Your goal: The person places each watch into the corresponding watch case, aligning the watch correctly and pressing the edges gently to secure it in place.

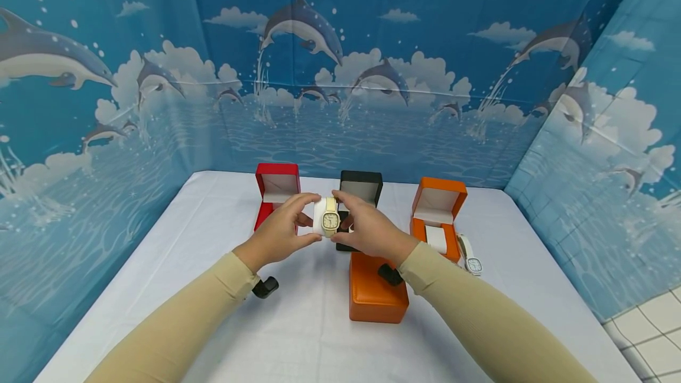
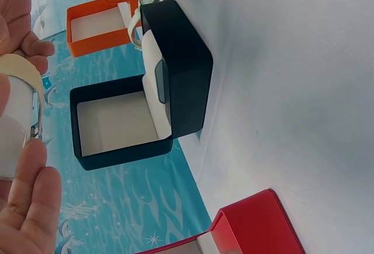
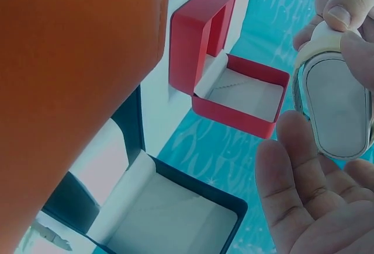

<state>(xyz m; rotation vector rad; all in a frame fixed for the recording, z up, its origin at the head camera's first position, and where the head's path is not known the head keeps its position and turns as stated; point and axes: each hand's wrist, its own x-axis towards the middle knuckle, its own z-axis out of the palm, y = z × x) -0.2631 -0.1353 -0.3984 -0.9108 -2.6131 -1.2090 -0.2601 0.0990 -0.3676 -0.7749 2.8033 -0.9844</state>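
Note:
A wristwatch with a cream strap and square face is wrapped around a white cushion, held up in front of the black box. My left hand grips the cushion's left end between thumb and fingers; its thumb presses the white end in the right wrist view. From the other side my right hand pinches the watch, thumb below and fingers above. The left wrist view shows the strap looping round the cushion between both hands. Behind them stands the open black box, partly hidden.
An open red box stands at the back left. To the right are an open orange box with a white cushion inside, and a white-strapped watch beside it. A closed orange-brown box lies below my right wrist. A dolphin-print curtain borders the table.

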